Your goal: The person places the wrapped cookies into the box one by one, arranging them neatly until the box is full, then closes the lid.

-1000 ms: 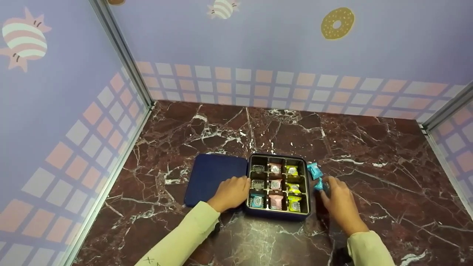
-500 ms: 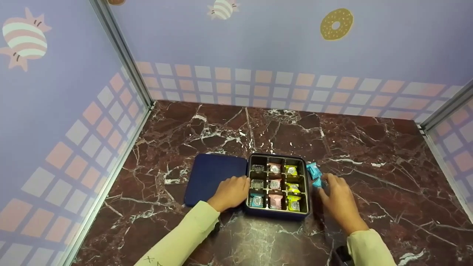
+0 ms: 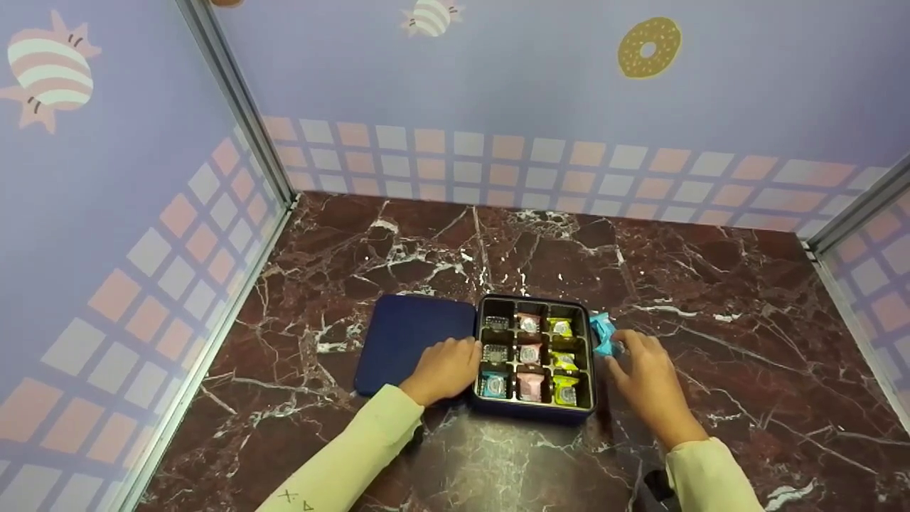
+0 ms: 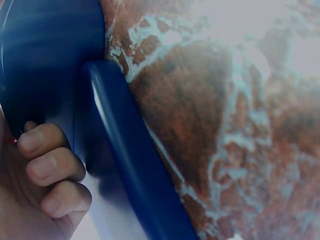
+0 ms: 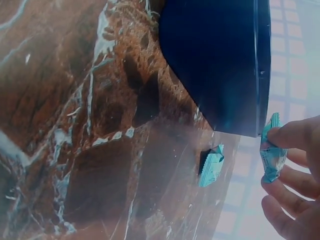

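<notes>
A dark blue tin box (image 3: 534, 411) stands open in the head view, its insert divided into several compartments. Pink candies (image 3: 530, 388) fill the middle column, yellow candies (image 3: 566, 391) the right one. One blue candy (image 3: 493, 385) lies at the front left; two compartments behind it show a dark patterned floor. My left hand (image 3: 446, 370) grips the box's left rim with curled fingers; its thumb is hidden. Right of the box, my right hand (image 3: 650, 384) pinches a blue-wrapped candy (image 5: 273, 155) between thumb and fingers. Another blue-wrapped candy (image 5: 212, 167) lies on the table beyond it.
The blue lid (image 3: 405, 334) lies flat left of the box, partly under my left hand and forearm. Dark red marbled table (image 3: 341, 441) surrounds everything. Printed purple panels (image 3: 498, 85) stand at the back and both sides.
My right hand has shifted slightly left and away from me, bringing the pinched candy closer to the other blue candy and the box. My left hand has stayed in place.
</notes>
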Demonstrator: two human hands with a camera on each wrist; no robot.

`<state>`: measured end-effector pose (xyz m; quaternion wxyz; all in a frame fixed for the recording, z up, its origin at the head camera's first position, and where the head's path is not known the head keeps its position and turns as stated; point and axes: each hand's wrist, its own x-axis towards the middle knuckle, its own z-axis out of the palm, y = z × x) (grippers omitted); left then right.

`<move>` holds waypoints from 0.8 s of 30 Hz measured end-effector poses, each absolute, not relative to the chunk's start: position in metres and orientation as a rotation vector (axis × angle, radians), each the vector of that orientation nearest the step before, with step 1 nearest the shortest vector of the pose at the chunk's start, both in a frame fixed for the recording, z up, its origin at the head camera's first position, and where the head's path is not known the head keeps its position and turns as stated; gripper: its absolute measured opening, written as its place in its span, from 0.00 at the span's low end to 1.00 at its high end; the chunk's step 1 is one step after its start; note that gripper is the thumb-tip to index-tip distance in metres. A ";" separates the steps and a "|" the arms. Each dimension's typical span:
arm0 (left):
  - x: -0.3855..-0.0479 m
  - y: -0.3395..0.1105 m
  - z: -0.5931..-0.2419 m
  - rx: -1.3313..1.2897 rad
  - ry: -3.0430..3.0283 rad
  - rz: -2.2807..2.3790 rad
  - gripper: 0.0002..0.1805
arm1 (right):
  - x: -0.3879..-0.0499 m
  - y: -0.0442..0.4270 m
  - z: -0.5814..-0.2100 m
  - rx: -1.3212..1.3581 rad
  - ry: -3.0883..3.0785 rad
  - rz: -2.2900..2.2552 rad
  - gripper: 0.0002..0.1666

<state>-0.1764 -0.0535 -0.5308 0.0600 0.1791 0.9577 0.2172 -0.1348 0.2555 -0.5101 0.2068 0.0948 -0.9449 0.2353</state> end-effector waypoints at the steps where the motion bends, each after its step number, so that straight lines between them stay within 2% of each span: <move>1: -0.176 -0.054 -0.530 0.540 2.899 0.656 0.23 | -0.135 0.255 -0.510 0.269 -2.626 0.649 0.20; 24: -0.175 -0.054 -0.529 0.555 2.897 0.664 0.22 | -0.138 0.238 -0.505 0.288 -2.663 0.687 0.19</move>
